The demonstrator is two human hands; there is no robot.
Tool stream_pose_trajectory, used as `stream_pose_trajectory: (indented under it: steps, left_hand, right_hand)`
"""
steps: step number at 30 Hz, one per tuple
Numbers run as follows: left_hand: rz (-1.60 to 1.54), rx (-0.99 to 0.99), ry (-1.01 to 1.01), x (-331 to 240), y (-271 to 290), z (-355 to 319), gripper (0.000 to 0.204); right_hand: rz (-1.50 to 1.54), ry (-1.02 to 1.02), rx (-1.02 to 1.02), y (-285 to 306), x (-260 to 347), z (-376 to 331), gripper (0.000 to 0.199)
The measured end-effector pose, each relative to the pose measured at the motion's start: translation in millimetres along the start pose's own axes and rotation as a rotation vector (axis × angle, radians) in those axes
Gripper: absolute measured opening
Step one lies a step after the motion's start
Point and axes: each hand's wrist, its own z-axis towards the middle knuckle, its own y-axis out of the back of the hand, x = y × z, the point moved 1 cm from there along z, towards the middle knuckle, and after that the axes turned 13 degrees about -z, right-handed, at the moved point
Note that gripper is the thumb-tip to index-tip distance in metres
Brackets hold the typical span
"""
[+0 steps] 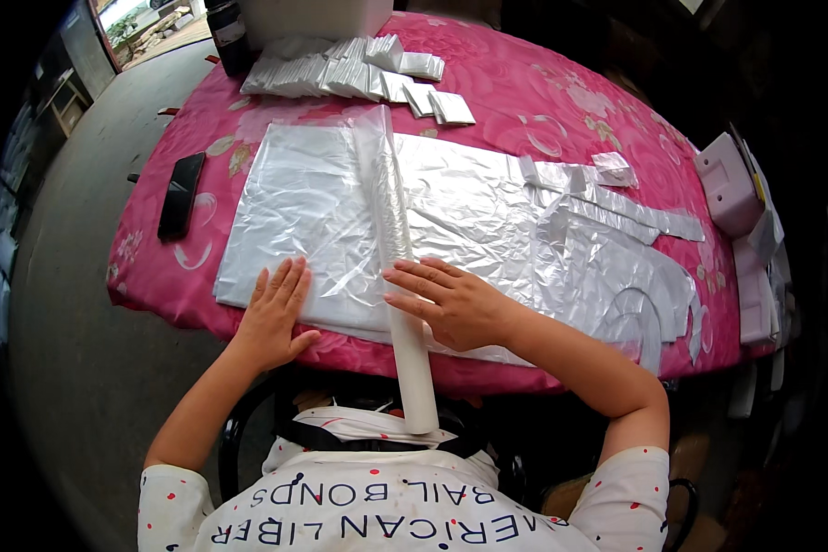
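Observation:
My left hand (276,311) lies flat, fingers spread, on the near left part of a stack of clear plastic sheets (469,198) spread over the pink flowered tablecloth (543,92). My right hand (451,299) rests palm down on the sheets just right of a long white tube (412,363). The tube runs from my lap up across the sheets, with thin plastic film wrapped around its far part (386,184). The fingertips of my right hand touch the tube. Neither hand grips anything.
A row of small folded white packets (359,75) lies at the table's far side beside a white box (317,17). A black flat object (180,195) sits at the left edge. Cut plastic strips (616,207) lie right, pink-white containers (731,184) beyond.

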Motion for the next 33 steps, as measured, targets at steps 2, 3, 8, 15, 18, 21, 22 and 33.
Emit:
stream_pose_trajectory:
  steps: [2,3,8,15,18,21,22,33]
  left_hand:
    - [0.0,-0.022,-0.008,1.4,-3.1,-4.1,0.083]
    - [0.002,-0.022,-0.01,2.1,-2.9,-4.9,0.083]
    - [0.0,-0.024,-0.006,2.3,-1.7,-9.4,0.081]
    - [-0.008,-0.069,0.106,16.7,2.5,-34.8,0.061]
    - [-0.197,-0.273,0.133,17.8,16.0,-60.1,0.056]
    - [-0.385,-0.408,0.155,-1.9,28.8,-83.8,0.047]
    - [-0.462,-0.418,0.159,-6.7,31.0,-86.9,0.045]
    - [-1.017,-0.272,0.697,-15.6,5.4,-90.1,0.055]
  right_hand:
    - [0.0,-0.014,0.042,-3.5,-7.8,-13.3,0.066]
    - [0.013,-0.002,0.058,-4.2,-11.5,-16.0,0.067]
    - [0.035,0.047,-0.03,-20.8,-13.3,17.5,0.076]
    - [0.155,0.126,-0.215,-43.9,38.9,154.5,0.073]
    - [0.283,0.079,-0.38,-33.9,46.4,167.0,0.066]
    - [0.293,-0.061,-0.342,-28.3,23.4,143.5,0.055]
    - [0.28,-0.102,-0.286,-30.5,14.7,137.8,0.054]
    - [0.277,-0.213,-0.251,-70.6,56.1,228.8,0.052]
